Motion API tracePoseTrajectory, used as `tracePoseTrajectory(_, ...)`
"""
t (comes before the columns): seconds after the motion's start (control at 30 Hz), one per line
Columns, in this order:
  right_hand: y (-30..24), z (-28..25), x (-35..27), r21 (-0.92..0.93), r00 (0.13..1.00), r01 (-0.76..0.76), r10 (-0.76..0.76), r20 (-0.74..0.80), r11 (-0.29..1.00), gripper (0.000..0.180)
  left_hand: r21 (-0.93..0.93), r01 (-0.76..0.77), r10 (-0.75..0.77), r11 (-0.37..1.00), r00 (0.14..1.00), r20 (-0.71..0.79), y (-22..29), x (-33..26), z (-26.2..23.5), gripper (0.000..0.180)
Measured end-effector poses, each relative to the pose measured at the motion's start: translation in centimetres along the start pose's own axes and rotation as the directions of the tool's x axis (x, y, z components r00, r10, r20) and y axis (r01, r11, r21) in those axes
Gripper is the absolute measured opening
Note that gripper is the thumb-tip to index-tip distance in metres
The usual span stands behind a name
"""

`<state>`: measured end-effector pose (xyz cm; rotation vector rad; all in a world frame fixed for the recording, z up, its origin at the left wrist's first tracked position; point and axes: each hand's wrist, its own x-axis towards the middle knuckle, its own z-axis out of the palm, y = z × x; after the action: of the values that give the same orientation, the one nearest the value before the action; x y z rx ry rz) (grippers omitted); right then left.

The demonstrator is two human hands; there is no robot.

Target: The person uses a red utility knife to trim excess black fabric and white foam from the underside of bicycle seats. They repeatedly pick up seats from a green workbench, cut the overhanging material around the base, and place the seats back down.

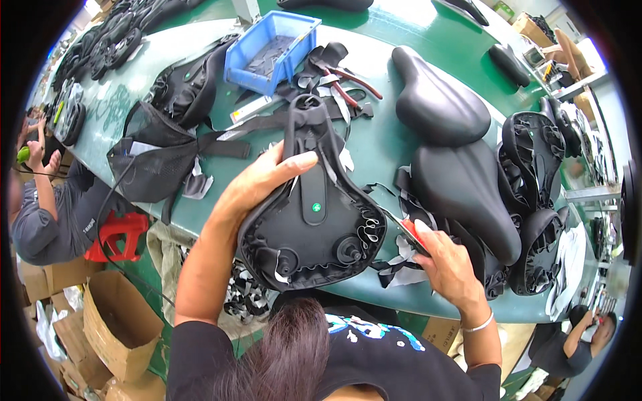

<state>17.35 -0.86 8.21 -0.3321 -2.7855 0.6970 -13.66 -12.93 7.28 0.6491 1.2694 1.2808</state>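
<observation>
An upturned black bicycle saddle (287,230) lies in front of me, its nose pointing away and its gathered cover edge showing around the underside. My left hand (261,177) grips its left side near the nose, thumb on top and fingers hidden beneath. Just off the saddle's right edge, my right hand (449,264) is closed around a slim red-and-black tool (409,232) that looks like a utility knife. Its tip points toward the saddle's rim. Black and grey fabric scraps (400,264) lie under and beside that tool.
Finished saddles (441,100) and upturned ones (535,160) crowd the right. Beyond my saddle stand a blue bin (291,63) and red-handled pliers (354,83). A black mesh bag (154,164) sits left. Cardboard boxes (124,327) fill the lower left; co-workers sit at both sides.
</observation>
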Motion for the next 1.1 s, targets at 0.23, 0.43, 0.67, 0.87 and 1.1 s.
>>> tracePoseTrajectory(0.23, 0.5, -1.3, 2.4, -0.270, 0.980, 0.124, -0.075, 0.183, 0.955, 0.060, 0.384, 0.050, -0.084, 0.922, 0.994, 0.074, 1.6, 2.6, -0.5, 0.045)
tracePoseTrajectory(0.43, -3.5, 3.7, -2.2, -0.149, 0.978, -0.205, 0.209, 0.012, 0.967, 0.060, 0.178, 0.122, -0.097, 0.976, 0.985, -0.143, 0.0, 0.5, -0.3, 0.037)
tracePoseTrajectory(0.67, -7.3, 3.9, -4.4, 0.167, 0.932, -0.353, 0.362, -0.028, 0.921, 0.060, 0.025, 0.028, -0.015, 0.999, 0.902, -0.431, -2.6, -4.7, 1.3, 0.045)
tracePoseTrajectory(0.87, -4.5, 4.0, 4.5, 0.244, 0.899, -0.198, 0.275, -0.341, 0.949, 0.053, -0.090, -0.110, 0.055, 0.990, 0.881, -0.469, -4.0, -5.8, 2.9, 0.048)
tracePoseTrajectory(1.1, -1.2, 1.8, 4.2, 0.641, 0.724, -0.367, 0.640, -0.258, 0.674, 0.044, 0.852, -0.001, 0.744, 0.523, 0.488, -0.456, -7.2, -5.5, 2.6, 0.048)
